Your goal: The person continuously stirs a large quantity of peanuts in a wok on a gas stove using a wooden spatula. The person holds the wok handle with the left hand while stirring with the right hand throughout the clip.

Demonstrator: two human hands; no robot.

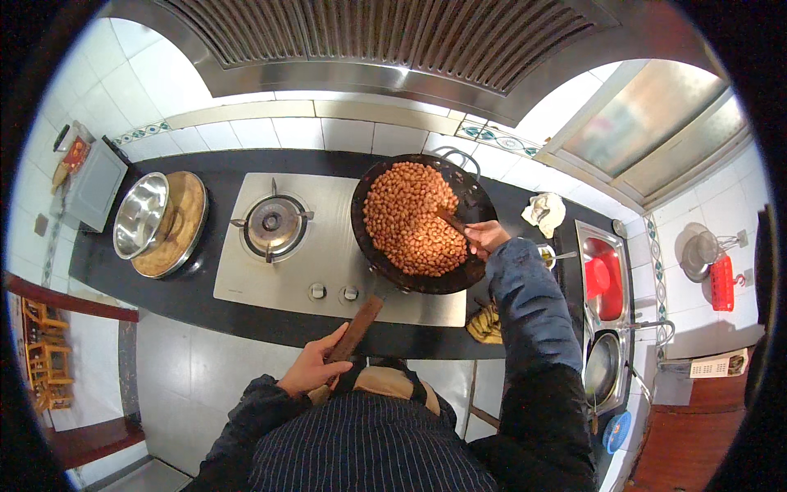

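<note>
A dark wok point(476, 203) rests over the right side of the steel gas hob, holding a heap of reddish-brown peanuts point(399, 215). My right hand point(487, 237) grips a wooden spatula point(452, 221), its blade partly buried in the peanuts. Lower down, my left hand point(316, 363) is closed around a brown wooden handle point(358, 329) that points up to the wok's near rim and appears to be the wok's own. A metal loop handle point(472, 165) juts from the wok's far side. The burner under the wok is hidden.
Left of the wok is a bare burner point(270, 222). A steel bowl point(140, 215) leans over a round wooden chopping board point(184, 240). Yellow cloth point(486, 325) lies near my right sleeve; a sink with a red basin point(605, 289) is at right. The range hood point(369, 77) hangs above.
</note>
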